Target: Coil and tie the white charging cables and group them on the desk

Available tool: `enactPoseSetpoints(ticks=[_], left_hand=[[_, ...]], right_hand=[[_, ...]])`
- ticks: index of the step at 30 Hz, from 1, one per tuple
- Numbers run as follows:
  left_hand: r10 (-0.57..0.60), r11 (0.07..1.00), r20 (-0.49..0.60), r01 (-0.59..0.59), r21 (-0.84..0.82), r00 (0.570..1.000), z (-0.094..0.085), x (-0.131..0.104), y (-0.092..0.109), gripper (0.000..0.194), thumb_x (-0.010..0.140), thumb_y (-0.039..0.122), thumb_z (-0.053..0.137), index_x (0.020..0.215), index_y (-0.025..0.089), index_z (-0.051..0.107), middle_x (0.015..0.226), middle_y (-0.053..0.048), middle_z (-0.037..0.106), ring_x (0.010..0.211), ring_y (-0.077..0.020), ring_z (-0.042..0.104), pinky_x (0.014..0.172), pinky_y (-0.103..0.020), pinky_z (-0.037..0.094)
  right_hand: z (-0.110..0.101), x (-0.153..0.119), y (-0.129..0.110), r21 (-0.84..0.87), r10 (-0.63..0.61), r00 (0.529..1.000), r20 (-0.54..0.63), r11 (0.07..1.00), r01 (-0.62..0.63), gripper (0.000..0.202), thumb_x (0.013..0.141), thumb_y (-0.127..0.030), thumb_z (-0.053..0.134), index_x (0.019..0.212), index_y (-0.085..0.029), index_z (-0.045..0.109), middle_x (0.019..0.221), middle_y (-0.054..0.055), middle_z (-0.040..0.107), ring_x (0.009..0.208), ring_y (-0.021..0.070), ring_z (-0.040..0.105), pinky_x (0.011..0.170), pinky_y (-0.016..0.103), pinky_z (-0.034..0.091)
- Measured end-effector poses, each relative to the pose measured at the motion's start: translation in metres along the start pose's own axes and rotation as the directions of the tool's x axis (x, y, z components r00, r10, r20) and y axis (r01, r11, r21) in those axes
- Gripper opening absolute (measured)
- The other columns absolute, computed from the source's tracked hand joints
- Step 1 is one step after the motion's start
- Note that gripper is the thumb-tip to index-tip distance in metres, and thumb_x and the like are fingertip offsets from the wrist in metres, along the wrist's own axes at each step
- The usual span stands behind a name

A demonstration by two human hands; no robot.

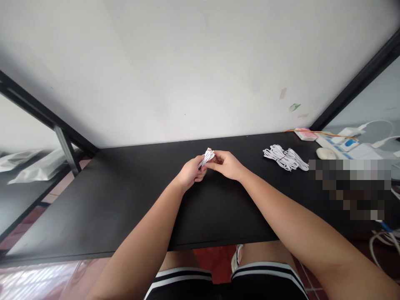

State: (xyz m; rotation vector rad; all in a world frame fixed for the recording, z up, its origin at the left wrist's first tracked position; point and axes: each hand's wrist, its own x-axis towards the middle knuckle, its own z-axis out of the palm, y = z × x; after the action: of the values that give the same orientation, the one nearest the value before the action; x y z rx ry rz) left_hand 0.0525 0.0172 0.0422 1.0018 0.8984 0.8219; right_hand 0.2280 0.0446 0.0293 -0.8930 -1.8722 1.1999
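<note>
The left hand (190,170) has its fingers curled and grips a folded white cable (208,156) against the thumb, perhaps so that the loops do not open. The right hand (229,164) pinches the same cable from its right side with thumb and fingertips; this seems to steady the small bundle from two sides. The cable is above the black table (125,200), nearer to the back edge than to the front edge. A pile of white cables (281,157) lies toward the back right corner, probably aside so that it does not disturb the hands. A power strip (336,146) is at that corner.
</note>
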Motion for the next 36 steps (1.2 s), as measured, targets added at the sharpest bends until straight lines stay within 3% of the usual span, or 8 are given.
enactPoseSetpoints(ticks=[5, 10, 36], left_hand=[[0.007, 0.999, -0.049, -0.005, 0.034, 0.999, -0.0039, 0.0033, -0.0057, 0.039, 0.093, 0.046, 0.047, 0.064, 0.019, 0.043, 0.053, 0.006, 0.029, 0.041, -0.0059, 0.021, 0.037, -0.020, 0.018], [0.008, 0.997, -0.106, 0.000, 0.077, 0.994, -0.0045, 0.0039, -0.0064, 0.041, 0.093, 0.048, 0.046, 0.063, 0.020, 0.043, 0.051, 0.006, 0.030, 0.039, -0.0061, 0.023, 0.037, -0.020, 0.019], [0.042, 0.978, -0.170, -0.005, 0.211, 0.985, 0.0012, 0.0013, -0.0016, 0.041, 0.096, 0.046, 0.043, 0.064, 0.019, 0.045, 0.052, 0.005, 0.033, 0.040, -0.0063, 0.025, 0.035, -0.021, 0.024]], right_hand=[[-0.0003, -0.0020, -0.0012, -0.104, -0.006, 1.000, 0.016, 0.995, 0.007, 0.034, 0.086, -0.048, 0.067, 0.105, -0.020, 0.067, 0.084, 0.002, 0.069, 0.069, 0.0149, 0.058, 0.065, 0.029, 0.046], [0.0005, -0.0042, -0.0012, -0.235, 0.028, 0.998, 0.053, 0.972, -0.014, 0.036, 0.090, -0.054, 0.060, 0.098, -0.020, 0.070, 0.077, 0.002, 0.066, 0.064, 0.0146, 0.056, 0.061, 0.029, 0.043], [-0.0004, -0.0057, -0.0085, -0.286, 0.093, 0.989, 0.115, 0.957, -0.057, 0.036, 0.094, -0.053, 0.054, 0.094, -0.019, 0.068, 0.082, 0.003, 0.069, 0.070, 0.0155, 0.060, 0.066, 0.029, 0.042]])
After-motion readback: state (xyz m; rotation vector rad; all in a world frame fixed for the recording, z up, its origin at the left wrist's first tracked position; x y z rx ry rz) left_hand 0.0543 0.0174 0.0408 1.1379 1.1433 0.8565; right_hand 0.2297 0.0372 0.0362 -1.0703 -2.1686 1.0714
